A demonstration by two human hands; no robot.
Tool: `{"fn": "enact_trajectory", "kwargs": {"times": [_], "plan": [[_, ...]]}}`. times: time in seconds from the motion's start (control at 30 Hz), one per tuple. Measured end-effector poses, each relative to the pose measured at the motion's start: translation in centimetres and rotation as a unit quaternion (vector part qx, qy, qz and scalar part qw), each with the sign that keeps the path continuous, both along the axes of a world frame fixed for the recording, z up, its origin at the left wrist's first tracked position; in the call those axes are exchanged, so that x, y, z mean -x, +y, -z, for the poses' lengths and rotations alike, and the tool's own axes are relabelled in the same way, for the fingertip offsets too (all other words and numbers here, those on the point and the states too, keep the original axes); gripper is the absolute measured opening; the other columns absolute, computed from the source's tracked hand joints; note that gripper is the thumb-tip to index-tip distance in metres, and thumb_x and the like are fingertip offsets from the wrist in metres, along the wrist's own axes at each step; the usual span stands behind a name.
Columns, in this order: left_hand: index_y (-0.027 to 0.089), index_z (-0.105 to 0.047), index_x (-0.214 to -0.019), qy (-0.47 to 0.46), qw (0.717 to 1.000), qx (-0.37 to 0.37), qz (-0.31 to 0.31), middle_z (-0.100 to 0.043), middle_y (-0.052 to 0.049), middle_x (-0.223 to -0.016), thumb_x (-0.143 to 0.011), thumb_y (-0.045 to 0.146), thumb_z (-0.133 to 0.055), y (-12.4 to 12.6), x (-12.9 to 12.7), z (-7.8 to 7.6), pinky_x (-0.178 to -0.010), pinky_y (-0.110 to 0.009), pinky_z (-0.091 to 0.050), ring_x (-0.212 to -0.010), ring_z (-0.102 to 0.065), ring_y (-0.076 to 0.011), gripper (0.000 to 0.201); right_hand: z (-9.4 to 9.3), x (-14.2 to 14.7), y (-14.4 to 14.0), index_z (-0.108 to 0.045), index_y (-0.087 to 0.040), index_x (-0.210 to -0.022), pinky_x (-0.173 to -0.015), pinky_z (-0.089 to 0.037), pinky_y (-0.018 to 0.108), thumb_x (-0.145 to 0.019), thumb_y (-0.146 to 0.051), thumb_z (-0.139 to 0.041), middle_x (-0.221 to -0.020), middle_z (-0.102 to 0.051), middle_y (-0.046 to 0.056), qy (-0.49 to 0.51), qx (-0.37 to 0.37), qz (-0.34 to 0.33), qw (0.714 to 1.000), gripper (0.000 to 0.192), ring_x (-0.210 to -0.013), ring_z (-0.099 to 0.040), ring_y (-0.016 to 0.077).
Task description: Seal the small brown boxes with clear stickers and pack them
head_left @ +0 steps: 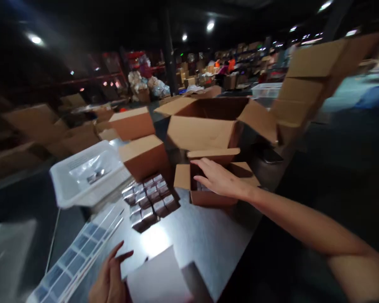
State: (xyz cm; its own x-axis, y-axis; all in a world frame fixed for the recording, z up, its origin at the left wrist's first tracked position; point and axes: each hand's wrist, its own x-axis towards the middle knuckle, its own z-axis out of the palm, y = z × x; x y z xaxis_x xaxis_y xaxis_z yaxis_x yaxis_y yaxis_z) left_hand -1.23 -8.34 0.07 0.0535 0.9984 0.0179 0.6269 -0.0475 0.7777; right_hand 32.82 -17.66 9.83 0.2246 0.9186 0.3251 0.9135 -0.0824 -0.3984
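Observation:
My right hand (217, 179) reaches forward, fingers spread, and rests over the opening of a small open cardboard box (205, 195) on the dark table (202, 240). Whether it holds anything inside the box is hidden. My left hand (109, 280) is at the bottom edge, fingers apart, touching a white sheet (159, 280) next to a long strip of labels (72, 256). A cluster of several small shiny wrapped packets (150, 200) lies between the hands.
A white plastic tray (86, 174) with a clear bag stands at left. Two closed small cartons (143, 155) sit behind the packets. A large open carton (208, 126) stands behind the small box, stacked cartons (309, 84) at right. People work far back.

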Motion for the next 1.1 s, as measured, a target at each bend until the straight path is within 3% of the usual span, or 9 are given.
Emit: {"fn": "enact_trajectory", "kwargs": {"times": [0.13,0.27,0.33,0.43,0.57,0.73,0.83,0.9,1.1], "plan": [[0.022,-0.059,-0.126,0.046,0.994,-0.080,0.054,-0.075,-0.002,-0.091,-0.096,0.036,-0.035,-1.0,-0.1,0.0,-0.060,-0.027,-0.042,-0.052,-0.055,-0.0126,0.041,1.0,10.5,1.1,-0.050,-0.016,-0.136,-0.103,-0.049,0.039,-0.093,-0.035,-0.066,-0.128,-0.061,0.013,0.073,-0.054,-0.238,0.967,0.050,-0.117,-0.059,0.0246],[0.014,-0.057,-0.126,-0.021,0.983,-0.159,0.092,-0.073,-0.005,-0.084,-0.098,0.041,-0.031,-0.1,0.5,0.9,-0.054,-0.025,-0.039,-0.049,-0.056,-0.0119,0.047,4.9,17.3,3.9,-0.052,-0.016,-0.132,-0.094,-0.051,0.038,-0.077,-0.028,-0.083,-0.121,-0.066,0.012,0.141,0.067,-0.355,0.922,0.064,-0.111,-0.063,0.0265],[0.013,-0.058,-0.126,-0.013,0.977,-0.189,0.094,-0.073,-0.005,-0.083,-0.100,0.042,-0.027,0.4,1.0,0.8,-0.055,-0.024,-0.038,-0.052,-0.060,-0.0127,0.050,6.4,18.1,5.3,-0.053,-0.018,-0.132,-0.083,-0.052,0.032,-0.081,-0.020,-0.078,-0.108,-0.070,0.008,0.178,0.129,-0.337,0.916,0.057,-0.098,-0.067,0.0231],[0.018,-0.064,-0.119,0.118,0.973,-0.189,0.060,-0.072,-0.005,-0.076,-0.102,0.038,-0.027,1.2,1.8,0.0,-0.057,-0.027,-0.031,-0.061,-0.064,-0.0169,0.046,7.1,17.2,6.2,-0.057,-0.020,-0.125,-0.071,-0.049,0.028,-0.090,-0.021,-0.066,-0.086,-0.071,0.002,0.197,0.167,-0.277,0.926,0.037,-0.079,-0.067,0.0189],[0.022,-0.070,-0.108,0.261,0.956,-0.122,0.051,-0.071,-0.005,-0.069,-0.102,0.034,-0.038,1.8,1.8,-0.4,-0.057,-0.029,-0.019,-0.060,-0.063,-0.0196,0.035,6.9,16.2,5.6,-0.067,-0.019,-0.108,-0.086,-0.050,0.033,-0.092,-0.024,-0.064,-0.103,-0.070,0.008,0.164,0.109,-0.279,0.940,0.017,-0.096,-0.066,0.0209],[0.022,-0.071,-0.104,0.256,0.954,-0.139,0.064,-0.073,-0.003,-0.070,-0.101,0.031,-0.044,1.9,1.3,0.2,-0.056,-0.029,-0.018,-0.061,-0.065,-0.0190,0.029,7.6,16.7,5.3,-0.067,-0.020,-0.119,-0.086,-0.051,0.032,-0.095,-0.023,-0.060,-0.101,-0.072,0.007,0.212,0.090,-0.302,0.925,0.025,-0.089,-0.066,0.0178],[0.021,-0.071,-0.103,0.246,0.955,-0.158,0.057,-0.072,-0.003,-0.069,-0.102,0.030,-0.039,1.9,1.5,0.7,-0.056,-0.028,-0.023,-0.060,-0.065,-0.0187,0.033,7.8,16.9,5.3,-0.064,-0.021,-0.122,-0.085,-0.051,0.031,-0.086,-0.030,-0.074,-0.111,-0.068,0.007,0.255,0.086,-0.286,0.920,0.039,-0.093,-0.064,0.0179],[0.021,-0.071,-0.102,0.239,0.954,-0.172,0.061,-0.071,-0.002,-0.066,-0.102,0.030,-0.036,1.9,1.6,0.9,-0.056,-0.028,-0.026,-0.060,-0.065,-0.0184,0.036,7.8,16.9,5.3,-0.064,-0.020,-0.122,-0.081,-0.049,0.029,-0.076,-0.029,-0.083,-0.104,-0.067,0.004,0.289,0.100,-0.269,0.913,0.050,-0.090,-0.062,0.0172],[0.021,-0.072,-0.098,0.210,0.946,-0.237,0.072,-0.068,-0.002,-0.061,-0.103,0.037,-0.028,1.9,1.7,1.6,-0.054,-0.028,-0.028,-0.053,-0.062,-0.0165,0.046,7.8,16.8,5.5,-0.065,-0.018,-0.112,-0.066,-0.044,0.024,-0.067,-0.020,-0.084,-0.077,-0.065,-0.003,0.409,0.172,-0.177,0.879,0.049,-0.068,-0.056,0.0115]]}}
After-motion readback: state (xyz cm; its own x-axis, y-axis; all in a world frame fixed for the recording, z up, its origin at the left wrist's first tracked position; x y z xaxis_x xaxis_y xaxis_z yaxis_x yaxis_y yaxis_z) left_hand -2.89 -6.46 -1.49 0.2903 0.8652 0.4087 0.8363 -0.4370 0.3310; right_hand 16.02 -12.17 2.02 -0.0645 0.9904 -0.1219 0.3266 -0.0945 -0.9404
